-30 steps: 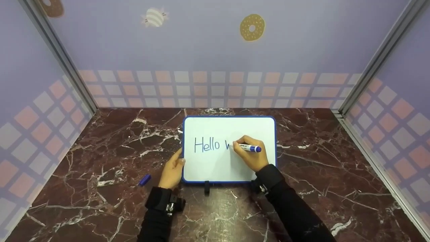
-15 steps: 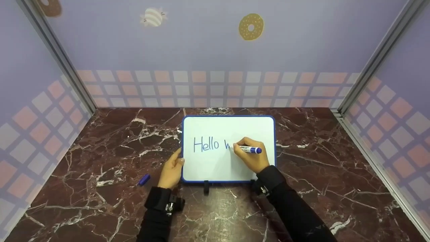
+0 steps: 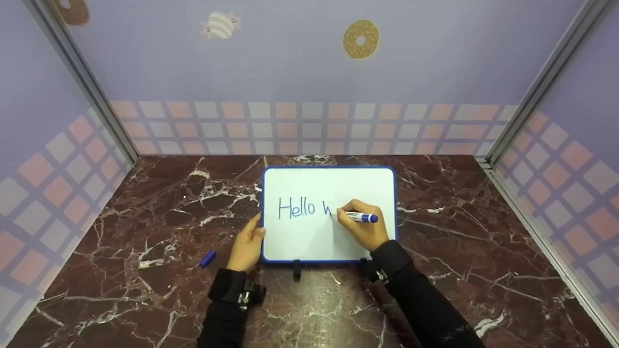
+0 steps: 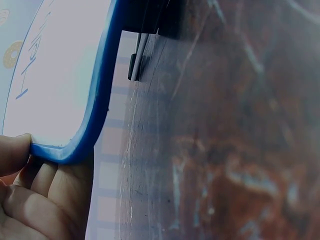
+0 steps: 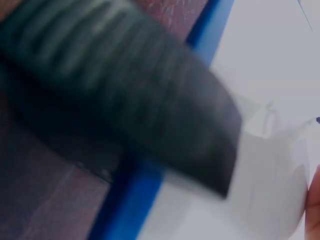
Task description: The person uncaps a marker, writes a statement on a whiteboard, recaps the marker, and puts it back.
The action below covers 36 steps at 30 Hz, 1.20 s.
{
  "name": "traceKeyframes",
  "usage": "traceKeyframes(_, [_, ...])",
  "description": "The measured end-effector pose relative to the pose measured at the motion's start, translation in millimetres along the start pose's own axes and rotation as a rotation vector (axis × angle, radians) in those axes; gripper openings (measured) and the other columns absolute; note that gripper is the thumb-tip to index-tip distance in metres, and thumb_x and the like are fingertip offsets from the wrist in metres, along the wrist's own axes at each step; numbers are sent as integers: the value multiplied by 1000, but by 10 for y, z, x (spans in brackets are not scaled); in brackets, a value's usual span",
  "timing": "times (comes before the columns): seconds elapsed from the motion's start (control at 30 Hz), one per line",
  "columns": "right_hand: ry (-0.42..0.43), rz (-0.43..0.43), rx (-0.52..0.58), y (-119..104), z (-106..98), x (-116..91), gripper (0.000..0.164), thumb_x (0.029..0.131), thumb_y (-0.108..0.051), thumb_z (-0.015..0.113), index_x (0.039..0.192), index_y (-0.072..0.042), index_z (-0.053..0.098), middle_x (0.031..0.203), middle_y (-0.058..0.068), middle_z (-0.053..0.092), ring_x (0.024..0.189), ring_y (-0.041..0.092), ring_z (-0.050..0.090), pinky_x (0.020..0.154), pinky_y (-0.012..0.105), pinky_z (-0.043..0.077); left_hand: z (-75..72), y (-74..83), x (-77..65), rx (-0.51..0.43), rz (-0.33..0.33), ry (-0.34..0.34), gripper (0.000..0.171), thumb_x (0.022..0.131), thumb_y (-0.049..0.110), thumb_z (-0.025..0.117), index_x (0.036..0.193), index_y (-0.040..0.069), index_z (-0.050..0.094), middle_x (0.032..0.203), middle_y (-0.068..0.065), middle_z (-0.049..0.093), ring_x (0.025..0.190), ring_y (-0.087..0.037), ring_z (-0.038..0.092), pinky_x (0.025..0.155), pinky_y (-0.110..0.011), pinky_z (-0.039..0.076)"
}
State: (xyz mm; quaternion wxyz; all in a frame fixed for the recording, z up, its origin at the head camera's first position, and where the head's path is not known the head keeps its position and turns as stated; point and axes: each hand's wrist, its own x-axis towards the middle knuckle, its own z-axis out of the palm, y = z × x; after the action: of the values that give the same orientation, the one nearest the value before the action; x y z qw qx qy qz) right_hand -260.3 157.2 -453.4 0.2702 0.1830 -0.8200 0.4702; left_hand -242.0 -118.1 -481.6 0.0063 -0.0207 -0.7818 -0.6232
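A whiteboard (image 3: 309,241) with a blue frame stands leaning back on small black feet, with "Hello" and the first strokes of another letter in blue. My left hand (image 3: 246,246) grips its left edge; the left wrist view shows the thumb (image 4: 14,154) on the front and the fingers (image 4: 62,192) behind the frame. Between thumb and fingers my right hand (image 3: 368,229) pinches a white marker (image 3: 358,216) with a blue end, its tip at the unfinished letter. In the right wrist view a fingertip (image 5: 313,207) shows at the right edge, beside the white board surface.
A blue marker cap (image 3: 208,258) lies on the dark red marbled table (image 3: 145,299), left of the left hand. Lilac walls (image 3: 290,72) with a checked band enclose the back and sides. A blurred dark ribbed shape (image 5: 130,85) covers much of the right wrist view.
My right hand and the marker have moved slightly right and down, and the letter after "Hello" shows more strokes. The left hand keeps its grip on the board's edge.
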Motion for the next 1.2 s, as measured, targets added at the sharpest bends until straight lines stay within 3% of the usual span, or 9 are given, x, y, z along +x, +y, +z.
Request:
traceKeyframes(0.17, [15,2,15,-5,-8,27,9,82,-6,71,73,-6,70,69,4,71,57,6,54,51,20,43,-4,-5,-1,0,4,-3,49,103,5,39,150,-5,30,138,-34,50,126,-44,53,103,-49,47])
traceKeyframes(0.4, [31,38,5,-23,-25,99,11,83,-9,71,72,-6,70,70,5,71,57,7,54,52,17,43,-28,-12,-2,68,15,-3,49,103,7,41,150,-4,32,143,-34,44,134,-45,44,112,-55,37])
traceKeyframes(0.77, [41,91,-2,-17,-47,196,12,84,-11,71,73,-5,69,73,7,72,62,12,57,55,16,44,-23,-19,9,36,2,-4,49,103,6,40,150,-5,30,146,-33,41,134,-45,44,112,-52,38])
traceKeyframes(1.0, [65,56,45,-5,-62,158,9,84,-7,71,75,-4,71,73,8,72,61,8,56,55,16,44,-16,-7,-5,39,-13,3,49,103,7,40,150,-3,31,139,-33,50,127,-43,52,105,-50,46])
traceKeyframes(1.2, [77,6,79,5,-87,96,7,82,-3,72,75,-4,71,70,8,71,58,5,53,52,15,42,-21,5,-9,59,-18,5,49,104,7,40,151,-3,31,139,-34,49,130,-44,49,107,-52,43])
